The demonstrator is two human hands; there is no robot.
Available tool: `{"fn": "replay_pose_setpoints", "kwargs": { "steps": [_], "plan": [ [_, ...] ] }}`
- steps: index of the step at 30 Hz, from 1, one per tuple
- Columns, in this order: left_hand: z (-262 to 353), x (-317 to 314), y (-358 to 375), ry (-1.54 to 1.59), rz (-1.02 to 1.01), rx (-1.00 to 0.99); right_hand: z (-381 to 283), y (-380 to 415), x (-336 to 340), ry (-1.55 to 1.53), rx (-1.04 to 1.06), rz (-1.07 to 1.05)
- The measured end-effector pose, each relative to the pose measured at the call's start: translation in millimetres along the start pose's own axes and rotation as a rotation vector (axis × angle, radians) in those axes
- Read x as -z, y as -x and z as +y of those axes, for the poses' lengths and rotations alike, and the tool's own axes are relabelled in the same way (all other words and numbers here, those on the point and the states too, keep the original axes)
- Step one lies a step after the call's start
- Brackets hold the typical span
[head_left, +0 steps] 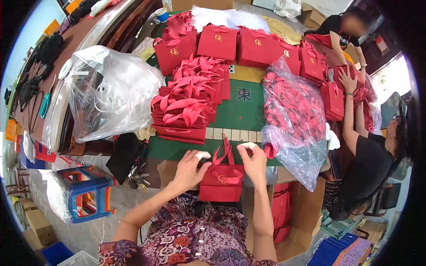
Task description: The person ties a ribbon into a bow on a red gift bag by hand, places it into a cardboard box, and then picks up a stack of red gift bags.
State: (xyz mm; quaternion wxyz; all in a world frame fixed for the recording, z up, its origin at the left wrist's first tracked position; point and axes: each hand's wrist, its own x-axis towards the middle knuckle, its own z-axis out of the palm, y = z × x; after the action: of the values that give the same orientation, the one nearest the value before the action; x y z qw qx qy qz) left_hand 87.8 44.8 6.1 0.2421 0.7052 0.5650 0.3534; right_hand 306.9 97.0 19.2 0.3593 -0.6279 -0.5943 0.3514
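The left hand [188, 170] is holding its thumb and forefinger curved beside a red ribbon [228, 153], and the right hand [254, 164] is bending its fingers inward across from it; I cannot tell whether either is pinching anything. White coverings are wrapping a finger on each. Between the hands, at the table's near edge, a small red bag [220, 193] is facing up, bearing a gold monogram that seems to read "GS", with smaller lettering too fine to make out. Its ribbon is looping up from the top. Beyond it, the green table [242, 113] is showing a dark "東" and a row of pale tile-like pieces [235, 134]. Ribboned bags [188, 97] are lying stacked to the left, while more bags with the gold mark [217, 44] are standing along the far side. Clear plastic is enclosing red ribbons [295, 104] at right and white material [117, 88] at left. A co-worker [366, 153] is reaching toward red bags at right; a blue-and-red stool [88, 193] is standing on the grey floor.
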Motion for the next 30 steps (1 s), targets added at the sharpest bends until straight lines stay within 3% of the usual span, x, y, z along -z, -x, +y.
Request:
{"fn": "replay_pose_setpoints", "kwargs": {
  "steps": [4,8,16,18,20,22,25,30],
  "plan": [
    [10.4,-18.5,-9.4,0.052,0.022,0.094,-4.3,2.0,-6.9,0.137,-0.048,-0.016],
    [9.7,-30.2,-16.7,-0.006,-0.008,0.169,10.2,0.2,-24.7,0.283,0.060,-0.017],
    [2.5,-33.3,-20.3,0.338,-0.065,0.383,15.5,11.2,-14.2,-0.174,-0.094,-0.009],
    [-0.1,-37.7,-20.6,0.504,-0.083,0.430,12.7,14.3,-11.9,-0.507,-0.124,-0.096],
    [4.1,-40.5,-19.8,0.473,-0.067,0.386,5.4,16.7,-8.4,-0.412,-0.086,-0.202],
    [10.5,-41.7,-18.7,0.439,-0.052,0.339,-0.2,17.4,-13.0,-0.452,-0.118,-0.213],
    [20.6,-38.3,-18.7,0.141,0.039,0.215,-0.4,18.1,-15.5,-0.440,-0.116,-0.191],
    [27.9,-38.6,-20.8,0.089,0.034,0.162,7.1,19.5,-14.9,-0.360,-0.052,-0.164]
  ]
}}
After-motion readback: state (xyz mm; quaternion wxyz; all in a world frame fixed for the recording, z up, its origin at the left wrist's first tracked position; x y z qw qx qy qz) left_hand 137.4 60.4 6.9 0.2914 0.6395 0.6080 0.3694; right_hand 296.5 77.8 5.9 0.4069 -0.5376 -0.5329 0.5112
